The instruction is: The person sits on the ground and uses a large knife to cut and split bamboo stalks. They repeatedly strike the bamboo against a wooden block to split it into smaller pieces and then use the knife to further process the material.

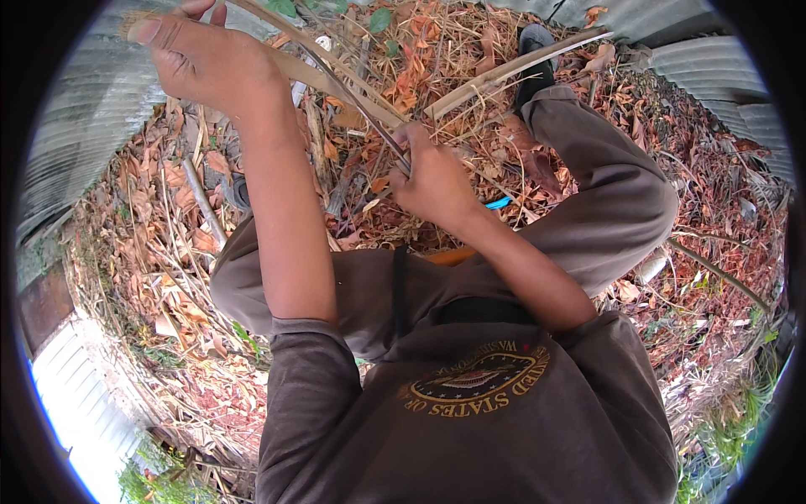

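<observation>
My left hand [214, 63] is raised at the upper left, thumb and fingers curled in, partly cut off by the picture's rim. A brownish tuft shows by its thumb; what it grips I cannot make out. Near the centre, my right hand [432, 178] is closed around a long, thin, dark rod or blade [357, 102], which slants up and left. Beside it runs a pale split strip [315, 77], like bamboo or wood, passing behind my left wrist. Another pale strip [512, 74] lies to the right, reaching across my shoe [536, 59].
My bent legs [604, 185] frame the work area. Dry leaves and straw cover the ground, with a grey stick [204, 202] at left and a bright blue piece [499, 203] by my right forearm. Corrugated metal sheets [84, 126] stand at left and upper right [714, 71].
</observation>
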`<state>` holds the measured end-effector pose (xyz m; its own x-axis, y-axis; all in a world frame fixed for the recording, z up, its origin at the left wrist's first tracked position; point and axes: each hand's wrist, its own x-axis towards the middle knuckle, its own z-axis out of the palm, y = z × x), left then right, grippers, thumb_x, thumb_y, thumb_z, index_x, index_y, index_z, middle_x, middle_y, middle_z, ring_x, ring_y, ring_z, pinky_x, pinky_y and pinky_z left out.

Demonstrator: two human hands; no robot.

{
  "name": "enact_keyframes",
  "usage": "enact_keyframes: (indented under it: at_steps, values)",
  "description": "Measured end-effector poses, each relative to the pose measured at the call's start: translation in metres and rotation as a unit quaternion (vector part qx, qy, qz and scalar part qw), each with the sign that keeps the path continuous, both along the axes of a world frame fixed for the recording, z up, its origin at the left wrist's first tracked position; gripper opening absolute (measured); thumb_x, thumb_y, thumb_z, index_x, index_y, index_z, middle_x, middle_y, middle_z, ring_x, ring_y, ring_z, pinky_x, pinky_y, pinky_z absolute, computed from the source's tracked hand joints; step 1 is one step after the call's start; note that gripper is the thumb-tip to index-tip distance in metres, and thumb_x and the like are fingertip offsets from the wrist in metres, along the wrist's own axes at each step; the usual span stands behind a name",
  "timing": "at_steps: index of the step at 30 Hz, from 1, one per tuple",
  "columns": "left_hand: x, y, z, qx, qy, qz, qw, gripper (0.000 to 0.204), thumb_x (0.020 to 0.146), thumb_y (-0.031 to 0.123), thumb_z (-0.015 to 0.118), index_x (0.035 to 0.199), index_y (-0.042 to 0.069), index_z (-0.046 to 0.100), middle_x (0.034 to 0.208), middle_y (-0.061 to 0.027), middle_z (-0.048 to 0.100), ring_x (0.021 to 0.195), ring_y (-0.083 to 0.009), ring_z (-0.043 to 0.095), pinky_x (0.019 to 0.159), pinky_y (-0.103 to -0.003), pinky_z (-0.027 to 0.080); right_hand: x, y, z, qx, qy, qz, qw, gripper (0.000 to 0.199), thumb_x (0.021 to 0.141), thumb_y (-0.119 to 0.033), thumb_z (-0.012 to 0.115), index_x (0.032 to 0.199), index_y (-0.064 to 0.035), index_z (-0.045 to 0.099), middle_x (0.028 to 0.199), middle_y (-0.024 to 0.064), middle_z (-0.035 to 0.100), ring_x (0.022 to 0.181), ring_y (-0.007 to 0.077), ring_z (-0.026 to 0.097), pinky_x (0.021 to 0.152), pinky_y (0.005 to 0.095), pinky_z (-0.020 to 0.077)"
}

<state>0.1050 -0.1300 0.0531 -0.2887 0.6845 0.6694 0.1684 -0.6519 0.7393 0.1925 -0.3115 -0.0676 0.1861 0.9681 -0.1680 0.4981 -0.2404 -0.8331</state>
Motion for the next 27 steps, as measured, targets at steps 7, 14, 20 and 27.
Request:
enact_keyframes:
  at_steps: [7, 14, 20, 27]
  values:
    - [-0.009, 0.000, -0.009, -0.014, 0.008, 0.015, 1.000, 0.074, 0.090, 0.071, 0.028, 0.078, 0.000, 0.045, 0.092, -0.0121, 0.050, 0.088, -0.0227, 0.055, 0.087, -0.039, 0.052, 0.030, -0.038, -0.164, -0.270, -0.072, -0.054, 0.959, 0.027, 0.079, -0.021, 0.067, 0.098, -0.0033, 0.063, 0.078, 0.0207, 0.067, 0.076, 0.0391, 0.066, 0.071, 0.0474, 0.0527]
    - [-0.014, 0.013, -0.012, 0.005, -0.025, 0.004, 1.000, 0.069, 0.094, 0.066, 0.028, 0.077, 0.001, 0.046, 0.079, -0.0089, 0.051, 0.076, -0.0212, 0.057, 0.078, -0.036, 0.054, 0.020, -0.049, -0.163, -0.178, -0.035, -0.087, 0.980, 0.029, 0.077, -0.022, 0.070, 0.096, -0.0020, 0.060, 0.076, 0.0184, 0.064, 0.071, 0.0345, 0.065, 0.067, 0.0441, 0.0502]
    - [-0.030, 0.027, -0.013, -0.017, -0.065, 0.014, 0.998, 0.064, 0.096, 0.061, 0.033, 0.078, 0.001, 0.046, 0.078, -0.0094, 0.052, 0.074, -0.0208, 0.057, 0.074, -0.036, 0.055, 0.042, -0.062, -0.171, -0.129, -0.100, -0.064, 0.985, 0.031, 0.075, -0.029, 0.071, 0.084, 0.0005, 0.066, 0.069, 0.0181, 0.064, 0.066, 0.0342, 0.065, 0.065, 0.0418, 0.0509]
    - [-0.050, 0.056, -0.021, -0.047, -0.129, -0.084, 0.987, 0.061, 0.095, 0.062, 0.038, 0.080, 0.003, 0.045, 0.070, -0.0069, 0.049, 0.065, -0.0178, 0.053, 0.064, -0.030, 0.051, 0.018, -0.054, -0.148, -0.217, 0.158, -0.044, 0.962, 0.031, 0.078, -0.029, 0.067, 0.080, 0.0018, 0.064, 0.062, 0.0129, 0.062, 0.059, 0.0230, 0.064, 0.059, 0.0364, 0.0505]
